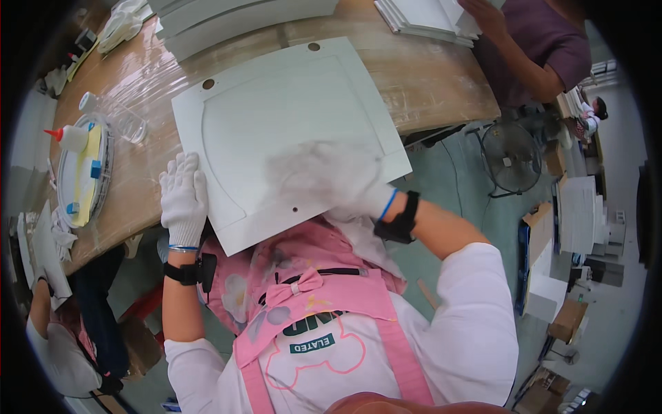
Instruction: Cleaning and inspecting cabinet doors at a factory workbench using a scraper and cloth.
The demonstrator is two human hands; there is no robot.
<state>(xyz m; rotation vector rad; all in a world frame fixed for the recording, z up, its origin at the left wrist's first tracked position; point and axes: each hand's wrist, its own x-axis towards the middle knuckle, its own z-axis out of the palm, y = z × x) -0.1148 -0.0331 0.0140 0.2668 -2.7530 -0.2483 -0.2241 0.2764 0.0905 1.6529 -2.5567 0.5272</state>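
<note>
A white panel [289,117] with a shallow curved recess and two round holes near its far edge lies on the table in front of me. My left hand [183,193], in a white knitted glove, rests with fingers stretched out along the panel's left edge. Over the panel's near right part, my right hand [358,183], also gloved, is smeared by motion. A pale greyish blur [303,169] spreads around its fingers; whether that is a cloth or only the glove, I cannot tell. White fabric [369,241] hangs below the panel's near edge, against my pink apron.
Stacked white boards [234,24] stand at the far side of the film-covered table [441,90]. On the left are a glue bottle [69,138] with a red tip, an oval tray [103,172] and a clear bottle [127,124]. A co-worker [531,55] handles boards far right, near a floor fan [510,159].
</note>
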